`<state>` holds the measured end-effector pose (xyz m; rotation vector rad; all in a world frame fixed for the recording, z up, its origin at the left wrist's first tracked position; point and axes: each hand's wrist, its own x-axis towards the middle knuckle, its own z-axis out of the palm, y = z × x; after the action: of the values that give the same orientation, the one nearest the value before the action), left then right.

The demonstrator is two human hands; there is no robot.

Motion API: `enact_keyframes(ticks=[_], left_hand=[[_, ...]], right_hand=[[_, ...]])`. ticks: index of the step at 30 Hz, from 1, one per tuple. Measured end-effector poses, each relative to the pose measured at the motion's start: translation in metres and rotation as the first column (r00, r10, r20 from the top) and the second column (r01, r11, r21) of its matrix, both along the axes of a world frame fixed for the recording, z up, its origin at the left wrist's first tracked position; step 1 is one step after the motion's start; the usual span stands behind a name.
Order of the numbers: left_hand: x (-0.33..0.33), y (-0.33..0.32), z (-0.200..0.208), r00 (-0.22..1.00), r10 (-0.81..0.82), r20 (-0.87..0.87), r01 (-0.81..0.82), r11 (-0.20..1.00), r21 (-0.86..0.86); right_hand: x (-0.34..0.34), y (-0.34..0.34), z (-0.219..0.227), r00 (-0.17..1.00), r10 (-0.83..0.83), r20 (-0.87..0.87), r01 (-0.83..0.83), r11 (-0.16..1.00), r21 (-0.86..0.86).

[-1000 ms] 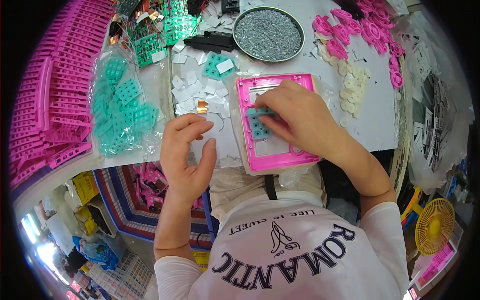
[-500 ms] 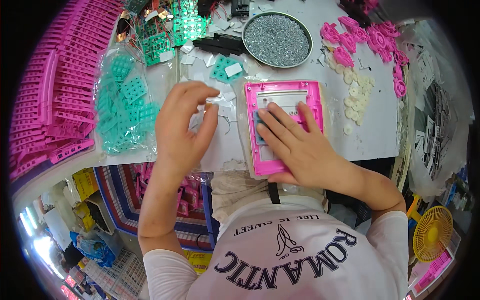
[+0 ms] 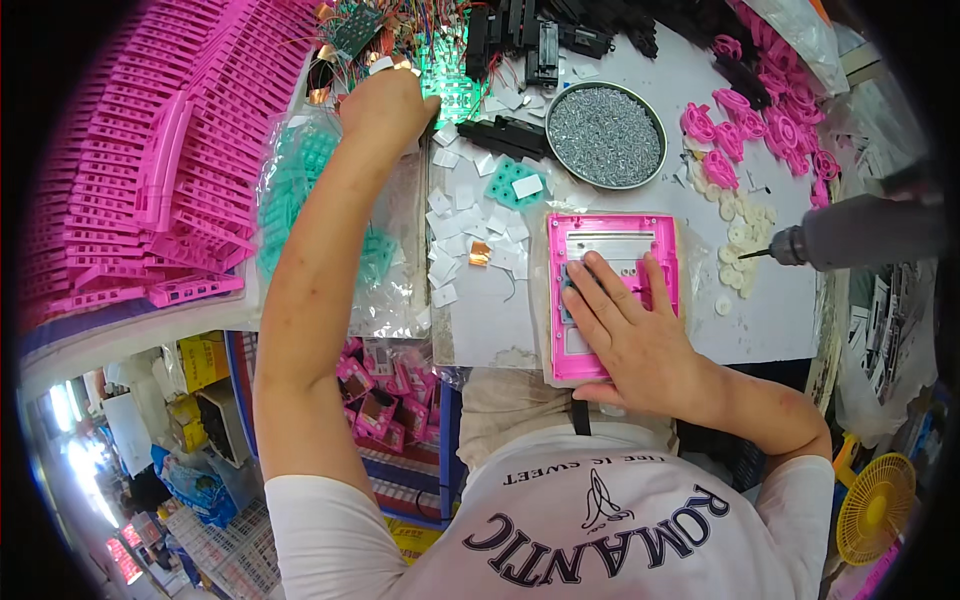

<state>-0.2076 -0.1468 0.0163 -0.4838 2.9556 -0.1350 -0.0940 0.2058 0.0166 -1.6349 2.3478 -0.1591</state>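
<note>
My left hand point(image 3: 383, 108) reaches to the far left, over green circuit boards point(image 3: 452, 85) with thin coloured wires. Its fingers point away and are mostly hidden, so what they hold does not show. My right hand point(image 3: 640, 345) lies open, fingers spread, on a pink plastic housing point(image 3: 560, 345) near the table's front edge. Partly under its fingertips sits a blue-grey keypad piece point(image 3: 567, 305). The housing has a silvery strip point(image 3: 610, 243) near its far end and rests on a clear plastic bag.
A round tin of small screws point(image 3: 607, 135) stands behind the housing. A grey electric screwdriver point(image 3: 860, 232) hangs at right, above white discs point(image 3: 740, 235). Pink rings point(image 3: 740, 115), black parts point(image 3: 505, 137), white pads point(image 3: 465, 225), bagged teal keypads point(image 3: 300, 190) and stacked pink frames point(image 3: 150, 150) surround.
My left hand has gone from above the white pads out to the circuit boards. My right hand stays on the housing. The view has shifted, and the screwdriver now shows at right.
</note>
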Motion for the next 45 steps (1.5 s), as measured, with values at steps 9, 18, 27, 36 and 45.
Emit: enact_keyframes(ticks=[9,18,27,36,45], left_hand=[[-0.011,-0.085,0.006,0.891,0.036,-0.453,-0.016,0.999,0.048],[-0.062,-0.108,0.034,0.859,0.064,-0.508,-0.156,0.977,-0.142],[-0.017,-0.092,0.049,0.342,-0.75,-0.566,0.514,0.654,-0.556],[0.063,-0.059,0.069,0.378,-0.538,-0.753,0.366,0.834,-0.412],[0.178,0.09,0.039,0.322,-0.308,-0.895,0.506,0.855,-0.112]], right_hand=[[-0.002,0.0,0.002,0.997,-0.016,0.078,0.025,0.993,-0.115],[-0.008,0.005,0.012,0.996,-0.021,0.092,0.043,0.968,-0.245],[-0.007,0.011,0.014,0.998,-0.014,0.062,0.035,0.935,-0.354],[-0.004,0.008,0.021,0.998,0.002,0.055,0.018,0.933,-0.359],[-0.035,-0.017,0.022,0.328,0.151,0.933,0.693,0.633,-0.346]])
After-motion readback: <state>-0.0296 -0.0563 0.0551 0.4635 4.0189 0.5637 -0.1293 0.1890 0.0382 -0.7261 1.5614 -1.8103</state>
